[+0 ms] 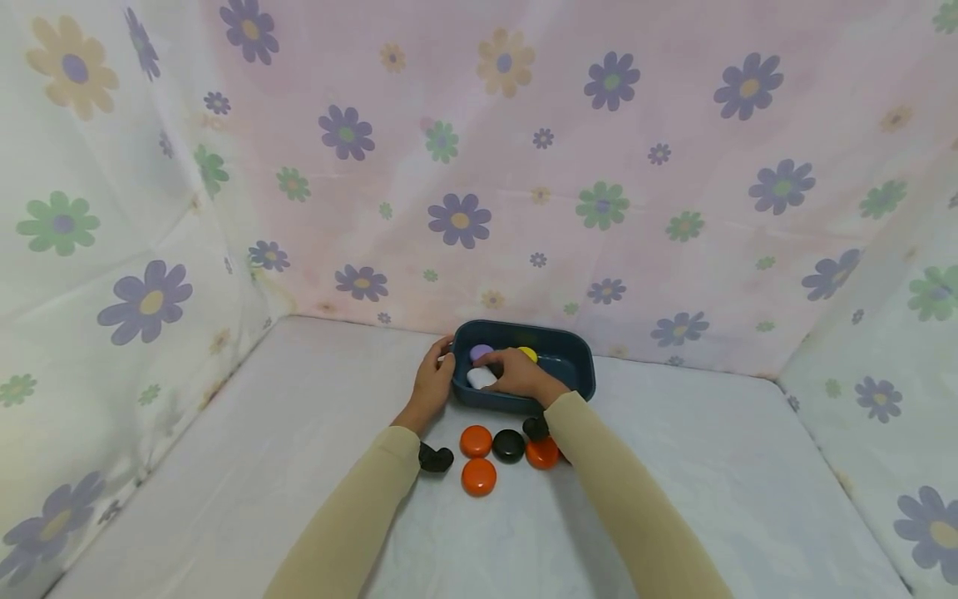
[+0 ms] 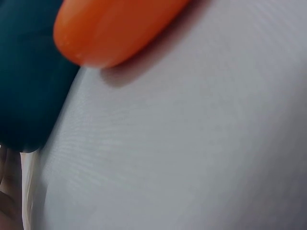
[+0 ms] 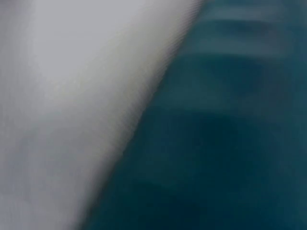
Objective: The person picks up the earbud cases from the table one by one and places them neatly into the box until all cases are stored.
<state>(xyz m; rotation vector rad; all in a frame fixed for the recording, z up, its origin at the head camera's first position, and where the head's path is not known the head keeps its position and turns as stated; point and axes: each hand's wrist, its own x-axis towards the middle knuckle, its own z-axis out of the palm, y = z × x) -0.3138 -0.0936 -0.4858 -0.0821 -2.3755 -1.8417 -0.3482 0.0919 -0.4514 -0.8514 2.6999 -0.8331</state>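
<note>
A dark teal bin [image 1: 576,391] stands toward the back of the table. My left hand [image 1: 432,384] rests against its left end, fingers by the rim; in the left wrist view a bit of the hand [image 2: 9,191] shows beside the bin's wall [image 2: 29,96]. My right hand [image 1: 520,374] reaches inside the bin, its thumb and forefinger pinching a white rounded piece [image 1: 480,378]. A purple piece [image 1: 481,353] and a yellow piece [image 1: 528,353] lie behind it. The right wrist view shows only the blurred bin wall [image 3: 206,143].
In front of the bin lie glossy round pieces: a left orange one [image 1: 476,442], a nearer orange one [image 1: 479,477], a black one [image 1: 509,446] and a right orange one [image 1: 542,452], partly under my right wrist. A flowered curtain [image 1: 524,274] rises close behind the bin.
</note>
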